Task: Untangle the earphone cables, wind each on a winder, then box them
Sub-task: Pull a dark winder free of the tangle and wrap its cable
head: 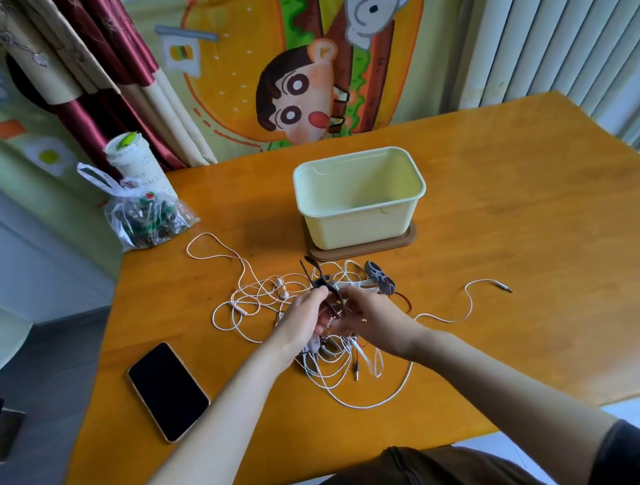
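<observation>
Over the table the left hand and right hand meet, each pinching the black cable with curled fingers, the white tangle sprawled beneath and around that grip, the box open beyond it.
</observation>
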Available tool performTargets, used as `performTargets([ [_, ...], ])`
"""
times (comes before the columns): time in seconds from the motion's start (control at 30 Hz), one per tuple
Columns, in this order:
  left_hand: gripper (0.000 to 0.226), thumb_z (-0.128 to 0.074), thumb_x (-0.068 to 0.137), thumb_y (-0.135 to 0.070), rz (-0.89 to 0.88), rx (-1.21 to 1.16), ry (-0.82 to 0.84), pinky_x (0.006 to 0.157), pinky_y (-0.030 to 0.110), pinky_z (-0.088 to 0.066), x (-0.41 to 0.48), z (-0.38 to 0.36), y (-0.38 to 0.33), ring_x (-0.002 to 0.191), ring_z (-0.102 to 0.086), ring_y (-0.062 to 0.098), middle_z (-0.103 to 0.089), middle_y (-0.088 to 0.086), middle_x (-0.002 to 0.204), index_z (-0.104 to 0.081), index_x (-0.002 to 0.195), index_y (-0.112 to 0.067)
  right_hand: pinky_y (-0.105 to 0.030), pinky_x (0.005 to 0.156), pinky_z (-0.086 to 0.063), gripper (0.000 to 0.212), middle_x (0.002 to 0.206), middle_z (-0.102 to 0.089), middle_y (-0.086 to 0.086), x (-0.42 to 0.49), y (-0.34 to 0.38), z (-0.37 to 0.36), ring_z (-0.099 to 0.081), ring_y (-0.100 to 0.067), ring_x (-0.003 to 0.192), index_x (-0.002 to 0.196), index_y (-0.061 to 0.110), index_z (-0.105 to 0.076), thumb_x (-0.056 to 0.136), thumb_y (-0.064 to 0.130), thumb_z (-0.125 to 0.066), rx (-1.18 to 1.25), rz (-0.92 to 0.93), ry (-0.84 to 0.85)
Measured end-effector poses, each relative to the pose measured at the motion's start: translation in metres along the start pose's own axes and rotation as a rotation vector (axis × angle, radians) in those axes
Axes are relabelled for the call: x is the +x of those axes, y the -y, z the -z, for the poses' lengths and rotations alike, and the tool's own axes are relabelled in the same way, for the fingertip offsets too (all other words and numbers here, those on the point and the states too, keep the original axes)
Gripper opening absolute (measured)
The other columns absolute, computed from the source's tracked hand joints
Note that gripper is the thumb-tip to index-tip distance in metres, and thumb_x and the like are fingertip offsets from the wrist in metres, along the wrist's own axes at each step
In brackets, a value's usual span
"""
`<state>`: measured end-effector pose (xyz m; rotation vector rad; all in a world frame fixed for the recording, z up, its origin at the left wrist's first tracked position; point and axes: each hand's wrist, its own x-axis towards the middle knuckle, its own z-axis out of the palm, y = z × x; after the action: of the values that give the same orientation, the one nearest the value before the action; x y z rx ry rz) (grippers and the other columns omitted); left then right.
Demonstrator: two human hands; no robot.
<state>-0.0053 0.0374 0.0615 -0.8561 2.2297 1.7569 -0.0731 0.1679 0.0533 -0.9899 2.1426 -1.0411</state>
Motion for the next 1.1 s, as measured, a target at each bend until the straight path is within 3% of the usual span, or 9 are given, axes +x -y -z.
performTargets([
  [0.13,0.043,-0.026,0.102,-0.04,0.043,-0.023,-0.019,0.073,0.032,-0.035,0.0,0.003,0.003,0.056,-0.038,0.014,-0.039,-0.003,0.055,-0.041,0.069,-0.016,-0.011,0.058,-0.039,0.002,0.073,-0.052,0.012,0.004,0.005,0.003,-0.051,-0.001,0.065,0.096,0.017,-0.055,0.095,0.017,-0.053,-0.063,0.014,0.059],
  [0.23,0.037,-0.027,0.102,-0.038,0.077,-0.113,-0.007,0.069,0.028,-0.038,0.001,0.003,0.0,0.049,-0.046,0.006,-0.048,-0.009,0.047,-0.048,0.083,-0.014,-0.01,0.054,-0.035,0.017,0.069,-0.046,0.012,0.008,0.01,0.001,-0.044,-0.002,0.06,0.08,0.023,-0.048,0.096,0.018,-0.052,-0.126,0.028,0.097],
  [0.3,0.038,-0.028,0.103,-0.037,0.059,-0.131,-0.022,0.064,0.025,-0.039,0.0,0.003,-0.003,0.045,-0.049,0.002,-0.052,-0.009,0.047,-0.052,0.086,-0.012,-0.009,0.052,-0.035,0.012,0.068,-0.046,0.01,0.009,0.012,-0.001,-0.042,-0.003,0.057,0.085,0.016,-0.051,0.096,0.021,-0.052,-0.113,0.014,0.094],
  [0.47,0.032,-0.027,0.103,-0.035,-0.058,-0.055,-0.131,0.071,0.025,-0.04,-0.006,0.005,-0.007,0.076,-0.05,0.022,-0.048,0.005,0.075,-0.049,0.086,-0.019,-0.008,0.053,-0.038,0.008,0.082,-0.054,0.002,0.015,0.013,0.003,-0.048,-0.002,0.065,0.095,0.013,-0.048,0.093,0.012,-0.056,-0.1,-0.019,0.027],
  [0.53,0.034,-0.025,0.104,-0.035,-0.053,-0.023,-0.128,0.084,0.029,-0.041,-0.01,0.002,-0.009,0.094,-0.055,0.035,-0.058,0.016,0.092,-0.054,0.106,-0.016,-0.009,0.055,-0.039,0.005,0.089,-0.055,-0.002,0.014,0.013,0.005,-0.049,-0.007,0.07,0.101,0.009,-0.051,0.095,0.009,-0.051,-0.126,-0.035,0.033],
  [0.63,0.045,-0.025,0.102,-0.043,-0.008,0.014,-0.102,0.095,0.042,-0.043,-0.005,0.002,-0.002,0.082,-0.054,0.037,-0.053,0.022,0.09,-0.055,0.101,-0.01,-0.009,0.057,-0.039,0.014,0.094,-0.056,-0.003,0.014,0.011,0.007,-0.051,-0.013,0.077,0.108,0.006,-0.055,0.097,0.011,-0.047,-0.125,-0.059,0.011],
  [0.77,0.066,-0.026,0.092,-0.059,0.055,-0.064,-0.091,0.097,0.042,-0.044,0.003,0.0,0.014,0.093,-0.059,0.035,-0.061,0.026,0.11,-0.058,0.109,-0.004,-0.03,0.066,-0.048,0.023,0.095,-0.067,-0.009,0.017,0.01,0.011,-0.06,-0.021,0.078,0.103,0.008,-0.066,0.097,0.018,-0.046,-0.216,-0.105,-0.078],
  [0.93,0.04,-0.029,0.104,-0.032,0.023,-0.21,-0.217,0.097,0.036,-0.043,0.008,0.004,0.014,0.101,-0.063,0.024,-0.068,0.014,0.1,-0.062,0.095,-0.011,-0.022,0.051,-0.038,0.027,0.084,-0.064,-0.005,0.019,0.013,0.021,-0.051,-0.013,0.06,0.096,0.008,-0.07,0.098,0.019,-0.046,-0.334,-0.078,-0.11],
  [1.1,0.033,-0.028,0.105,-0.025,0.106,-0.229,-0.162,0.08,0.031,-0.053,0.003,0.008,0.019,0.081,-0.066,0.02,-0.066,0.01,0.085,-0.055,0.096,-0.009,-0.031,0.066,-0.048,0.024,0.09,-0.064,-0.009,0.022,0.007,0.033,-0.056,-0.021,0.074,0.1,0.0,-0.06,0.099,0.008,-0.038,-0.294,-0.177,-0.089],
])
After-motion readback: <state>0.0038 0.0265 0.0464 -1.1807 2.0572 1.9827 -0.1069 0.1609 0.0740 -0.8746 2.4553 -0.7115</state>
